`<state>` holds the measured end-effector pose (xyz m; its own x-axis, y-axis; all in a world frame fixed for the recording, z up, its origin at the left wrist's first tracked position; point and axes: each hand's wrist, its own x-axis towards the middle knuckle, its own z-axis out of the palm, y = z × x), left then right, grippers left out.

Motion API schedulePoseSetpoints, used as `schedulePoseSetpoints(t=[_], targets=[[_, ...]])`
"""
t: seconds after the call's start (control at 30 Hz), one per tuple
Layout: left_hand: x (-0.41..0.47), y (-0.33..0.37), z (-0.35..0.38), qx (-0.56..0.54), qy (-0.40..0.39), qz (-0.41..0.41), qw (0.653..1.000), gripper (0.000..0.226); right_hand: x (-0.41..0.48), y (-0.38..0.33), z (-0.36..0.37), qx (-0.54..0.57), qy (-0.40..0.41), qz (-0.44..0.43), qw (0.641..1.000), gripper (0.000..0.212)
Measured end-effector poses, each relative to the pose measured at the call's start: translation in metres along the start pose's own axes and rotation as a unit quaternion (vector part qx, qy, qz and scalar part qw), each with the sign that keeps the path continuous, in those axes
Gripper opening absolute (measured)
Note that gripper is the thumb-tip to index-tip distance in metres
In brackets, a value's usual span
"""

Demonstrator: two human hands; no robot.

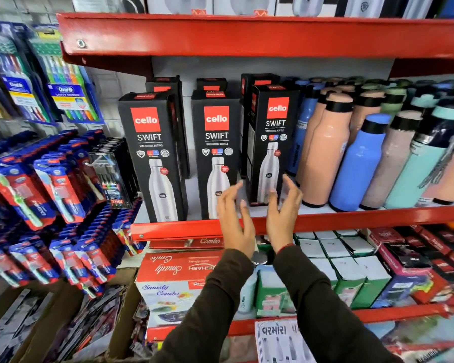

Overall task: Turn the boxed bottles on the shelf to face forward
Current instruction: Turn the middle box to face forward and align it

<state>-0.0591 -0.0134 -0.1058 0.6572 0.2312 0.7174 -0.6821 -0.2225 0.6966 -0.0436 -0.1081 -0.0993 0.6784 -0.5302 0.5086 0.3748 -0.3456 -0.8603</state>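
1. In the head view, three black boxed bottles stand in the front row on the red shelf (325,221), each printed with a red logo square and a picture of a steel bottle.
2. The left box (152,158) and the middle box (216,153) show you their printed fronts squarely.
3. The right box (271,142) stands angled, so you see both its printed front and its dark left side panel; it sits further back than the other two.
4. More boxes of the same kind stand behind the front row.
5. Your left hand (233,218) is raised in front of the shelf edge, fingers spread and released, overlapping the lower corner of the middle box; whether it touches that box is unclear.
6. Your right hand (283,213) is also spread and holds nothing, with its fingertips just before the lower part of the right box.
7. Both hands are blurred.
8. Loose bottles (357,163) in peach, blue and mint stand just right of the boxes on the same shelf.
9. Toothbrush packs (63,100) hang at the left.
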Motion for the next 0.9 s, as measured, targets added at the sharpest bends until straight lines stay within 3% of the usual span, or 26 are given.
schedulePoseSetpoints(t=[0.17, 0.4, 0.9], targets=[[0.018, 0.004, 0.045, 0.003, -0.127, -0.060, 0.990, 0.049, 0.041, 0.008, -0.012, -0.025, -0.071, 0.039, 0.996, 0.051], [0.057, -0.010, 0.083, 0.011, -0.098, -0.315, 0.944, 0.050, 0.084, 0.022, -0.010, -0.071, -0.166, 0.098, 0.979, 0.046], [0.035, -0.012, 0.075, 0.035, -0.038, -0.301, 0.952, 0.042, 0.069, 0.027, -0.038, -0.059, -0.162, 0.062, 0.983, 0.045]])
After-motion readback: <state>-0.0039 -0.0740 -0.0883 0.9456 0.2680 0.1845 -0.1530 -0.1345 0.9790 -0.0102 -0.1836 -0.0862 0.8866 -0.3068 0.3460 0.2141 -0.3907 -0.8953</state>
